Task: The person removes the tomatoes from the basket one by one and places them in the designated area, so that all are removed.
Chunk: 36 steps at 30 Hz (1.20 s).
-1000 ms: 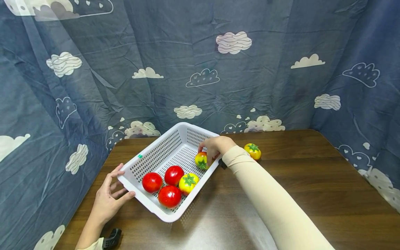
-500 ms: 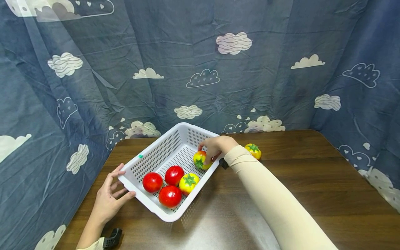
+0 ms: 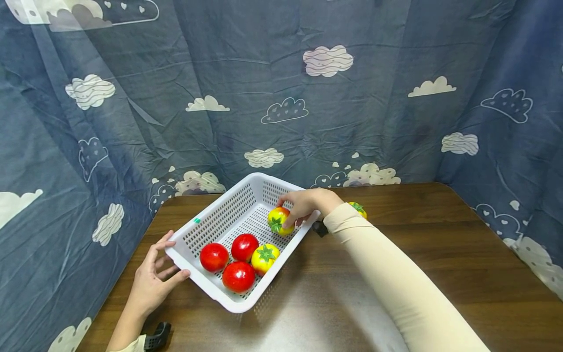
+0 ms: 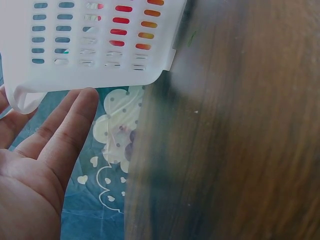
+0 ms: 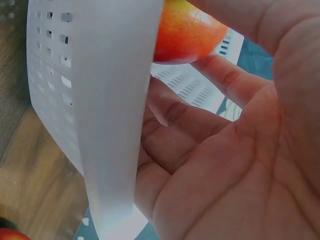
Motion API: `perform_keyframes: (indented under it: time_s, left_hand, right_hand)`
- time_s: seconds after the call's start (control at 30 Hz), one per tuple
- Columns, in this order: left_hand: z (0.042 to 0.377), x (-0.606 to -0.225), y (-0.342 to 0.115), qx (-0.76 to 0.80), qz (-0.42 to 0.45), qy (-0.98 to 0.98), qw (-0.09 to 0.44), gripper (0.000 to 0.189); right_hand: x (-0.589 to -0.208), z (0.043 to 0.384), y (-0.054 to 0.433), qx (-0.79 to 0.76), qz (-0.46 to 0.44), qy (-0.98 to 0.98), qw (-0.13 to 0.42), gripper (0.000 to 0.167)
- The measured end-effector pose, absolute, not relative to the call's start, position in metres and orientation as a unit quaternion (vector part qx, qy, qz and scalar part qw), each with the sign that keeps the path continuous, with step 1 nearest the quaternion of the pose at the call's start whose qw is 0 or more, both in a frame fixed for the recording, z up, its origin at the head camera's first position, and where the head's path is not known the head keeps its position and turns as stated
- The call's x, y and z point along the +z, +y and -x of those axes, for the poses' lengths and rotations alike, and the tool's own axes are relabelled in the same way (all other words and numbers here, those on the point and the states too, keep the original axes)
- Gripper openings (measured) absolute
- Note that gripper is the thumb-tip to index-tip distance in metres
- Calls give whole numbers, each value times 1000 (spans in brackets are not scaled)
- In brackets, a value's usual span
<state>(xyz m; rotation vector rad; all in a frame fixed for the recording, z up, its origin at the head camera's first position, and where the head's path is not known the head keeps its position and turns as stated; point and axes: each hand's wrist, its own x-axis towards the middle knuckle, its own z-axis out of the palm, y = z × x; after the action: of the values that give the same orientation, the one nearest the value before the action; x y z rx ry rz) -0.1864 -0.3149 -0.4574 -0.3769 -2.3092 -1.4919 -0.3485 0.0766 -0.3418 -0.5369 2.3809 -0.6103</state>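
A white perforated plastic basket (image 3: pixel 237 215) sits at an angle on the table. My left hand (image 3: pixel 151 278) holds its near left corner, thumb on the front rim and fingers along the left side. In the left wrist view, fingers (image 4: pixel 70 125) extend beside the basket's wall. Reaching over the right rim, my right hand (image 3: pixel 305 205) pinches a yellow-red tomato (image 3: pixel 280 221) with a green star-shaped top. Its red underside shows in the right wrist view, between thumb and a finger. Nearer me in the basket lie several red tomatoes (image 3: pixel 239 277) and a yellow one (image 3: pixel 265 259).
Another yellow tomato (image 3: pixel 359 209) rests on the brown wooden table (image 3: pixel 418 230), partly hidden behind my right forearm. A blue cloth with cloud prints (image 3: pixel 246 73) hangs behind the table and at both sides.
The tomato in my right hand has shifted slightly left and away from me, showing more of itself. My right wrist and forearm have moved a little right. My left hand stays put.
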Motion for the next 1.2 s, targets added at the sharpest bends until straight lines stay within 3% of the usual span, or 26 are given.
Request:
perform_keyframes:
  time_s: [1.2]
  left_hand:
    - [187, -458, -315, -527, 138, -818, 184, 74]
  right_hand:
    - [-336, 353, 104, -316, 229, 879, 272, 67]
